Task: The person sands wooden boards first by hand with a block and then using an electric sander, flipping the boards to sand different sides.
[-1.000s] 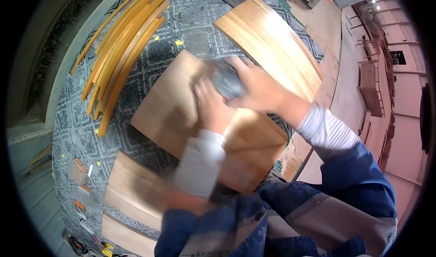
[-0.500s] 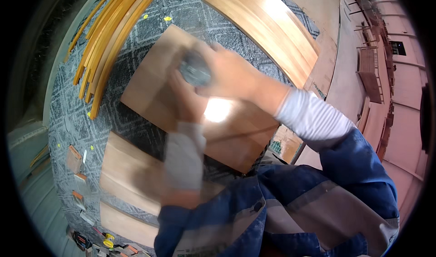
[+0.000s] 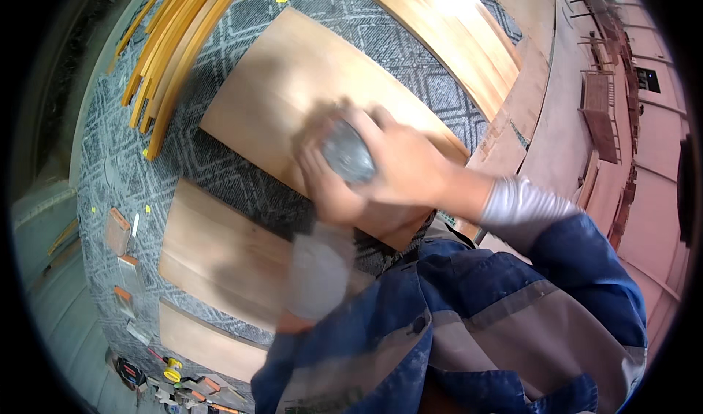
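Observation:
A pale wooden board [image 3: 293, 70] lies aslant on the patterned grey cloth in front of me. On its nearer half, both hands grip a smooth, grey, rounded tool [image 3: 348, 153] whose underside is hidden. My left hand [image 3: 331, 193] wraps the tool's left and near side, its fingers blurred by motion. From the right, my right hand [image 3: 410, 161] closes round the other side, thumb along the tool.
Curved yellowish wood strips [image 3: 165, 62] lie bundled at far left. A larger glossy panel [image 3: 447, 40] rests at far right. Two pale boards [image 3: 212, 249] [image 3: 209, 344] lie near left, beside several scrapers [image 3: 123, 303] and a yellow-cased tape measure [image 3: 173, 368].
Both hands and the grey tool have moved from the board's far part toward me and slightly right. The board and its surroundings sit higher in the picture.

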Motion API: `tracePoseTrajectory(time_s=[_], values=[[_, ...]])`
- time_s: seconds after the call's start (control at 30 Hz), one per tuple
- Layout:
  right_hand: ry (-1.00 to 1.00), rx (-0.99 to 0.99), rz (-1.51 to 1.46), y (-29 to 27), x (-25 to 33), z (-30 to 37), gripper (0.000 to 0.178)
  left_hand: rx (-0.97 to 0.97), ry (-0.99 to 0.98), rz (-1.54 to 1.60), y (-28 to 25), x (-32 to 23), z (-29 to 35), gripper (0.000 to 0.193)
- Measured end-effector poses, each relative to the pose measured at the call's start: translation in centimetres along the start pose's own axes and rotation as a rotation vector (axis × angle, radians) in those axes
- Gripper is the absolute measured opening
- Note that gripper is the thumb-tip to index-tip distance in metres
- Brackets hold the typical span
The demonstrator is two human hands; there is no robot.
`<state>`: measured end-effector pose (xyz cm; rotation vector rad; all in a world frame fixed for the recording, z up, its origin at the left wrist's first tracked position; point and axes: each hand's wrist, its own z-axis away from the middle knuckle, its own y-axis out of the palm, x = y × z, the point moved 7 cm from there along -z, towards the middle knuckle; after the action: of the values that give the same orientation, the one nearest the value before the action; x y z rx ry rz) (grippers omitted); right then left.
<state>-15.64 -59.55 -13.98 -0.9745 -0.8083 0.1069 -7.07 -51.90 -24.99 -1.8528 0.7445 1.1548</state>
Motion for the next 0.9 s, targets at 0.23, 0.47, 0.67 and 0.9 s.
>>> tracePoseTrajectory(time_s=[0.23, 0.47, 0.67, 0.9], values=[[-0.119, 0.013, 0.07, 1.6, 5.7, -7.0, 0.08, -0.009, -0.228, 0.167, -5.7, 6.3, -2.2, 0.089], [-0.219, 0.041, 0.044, 5.6, 4.4, 5.4, 0.083, -0.032, -0.085, -0.197, -4.7, -0.5, 8.8, 0.068], [-0.221, 0.036, 0.156, 3.7, 9.7, -6.9, 0.082, -0.051, -0.141, 0.309, -9.3, 4.1, -1.6, 0.072], [-0.041, 0.065, 0.01, 5.4, 1.5, 10.8, 0.091, 0.001, -0.074, -0.137, -2.9, -5.6, 11.5, 0.072]])
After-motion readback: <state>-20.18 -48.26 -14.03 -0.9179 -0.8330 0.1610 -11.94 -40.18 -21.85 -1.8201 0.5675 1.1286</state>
